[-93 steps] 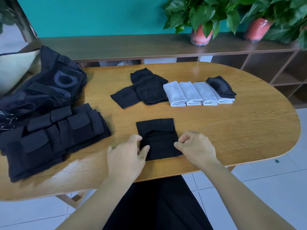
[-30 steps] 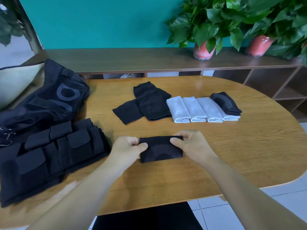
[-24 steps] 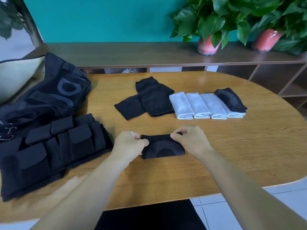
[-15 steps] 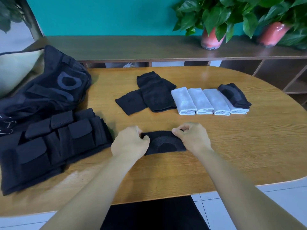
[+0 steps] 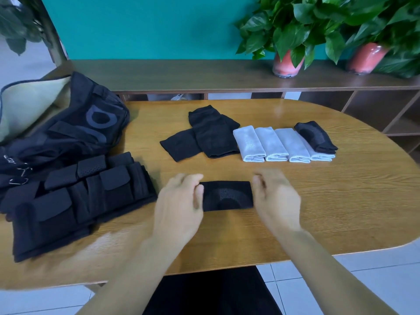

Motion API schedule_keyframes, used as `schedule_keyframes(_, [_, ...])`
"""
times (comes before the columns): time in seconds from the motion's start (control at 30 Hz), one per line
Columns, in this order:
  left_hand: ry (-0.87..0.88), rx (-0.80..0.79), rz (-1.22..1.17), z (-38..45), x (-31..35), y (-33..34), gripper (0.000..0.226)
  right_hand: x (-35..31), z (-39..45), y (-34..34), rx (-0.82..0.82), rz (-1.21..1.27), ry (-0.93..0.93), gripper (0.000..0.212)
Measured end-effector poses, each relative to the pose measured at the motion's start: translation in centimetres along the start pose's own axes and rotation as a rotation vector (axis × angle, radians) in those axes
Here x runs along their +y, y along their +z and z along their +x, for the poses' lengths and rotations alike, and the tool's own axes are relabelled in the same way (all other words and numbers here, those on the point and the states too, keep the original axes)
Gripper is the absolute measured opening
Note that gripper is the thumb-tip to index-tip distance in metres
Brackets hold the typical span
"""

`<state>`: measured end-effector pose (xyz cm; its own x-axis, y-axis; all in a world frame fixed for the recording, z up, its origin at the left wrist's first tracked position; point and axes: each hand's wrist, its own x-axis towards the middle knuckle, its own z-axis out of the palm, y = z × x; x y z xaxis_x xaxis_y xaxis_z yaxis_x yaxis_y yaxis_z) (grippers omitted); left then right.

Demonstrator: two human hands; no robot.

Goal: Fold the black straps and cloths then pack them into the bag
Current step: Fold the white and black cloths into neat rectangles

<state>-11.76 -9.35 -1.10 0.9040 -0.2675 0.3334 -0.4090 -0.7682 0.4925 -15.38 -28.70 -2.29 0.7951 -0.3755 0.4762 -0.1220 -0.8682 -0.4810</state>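
Forearms reach in from the near edge of the bench [image 5: 329, 201] toward a folded black cloth [image 5: 228, 196] lying flat between the two hands. Left hand [image 5: 179, 205] sits at the cloth's left end, thumb touching its edge and fingers [image 5: 188, 180] loosely curled above it; motion blur hides whether they pinch the fabric. Right hand [image 5: 275, 198] sits at the right end, fingers [image 5: 261, 178] bent and slightly parted, just beside or on the edge, grip also too blurred to tell. Left of the hands lies a pile of black straps [image 5: 75, 201] with flapped pockets. Behind it, at the far left, slumps the black bag [image 5: 72, 130], mouth open. Farther back, mid-bench, lie two overlapping black cloths [image 5: 202, 135], then a row of white rolls [image 5: 272, 144] with a black folded piece [image 5: 316, 136] on the rightmost. Beyond, a shelf [image 5: 204, 73] carries two potted plants [image 5: 288, 30]
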Motion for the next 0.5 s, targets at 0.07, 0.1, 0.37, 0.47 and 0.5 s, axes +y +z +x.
schedule_keyframes(0.07, [0.165,-0.133,0.067,-0.3,1.3,0.8,0.044,-1.3,-1.0,0.6,-0.189,-0.117,-0.34,0.046])
schedule_keyframes(0.1, [0.176,-0.219,0.107,-0.4,1.6,1.2,0.047,-1.6,-1.5,1.0,-0.38,-0.171,-0.421,0.061])
schedule_keyframes(0.37, [0.044,-0.401,0.237,-0.4,0.9,2.5,0.047,0.5,-1.6,0.7,-0.729,-0.169,-0.309,0.063])
schedule_keyframes(0.47, [-0.028,-0.367,0.247,0.3,0.6,1.9,0.041,0.9,-1.2,0.8,-0.622,0.007,-0.189,0.048])
schedule_keyframes(0.5, [-0.049,-0.347,0.242,0.6,0.5,1.6,0.036,0.9,-0.9,0.9,-0.559,0.039,-0.171,0.038])
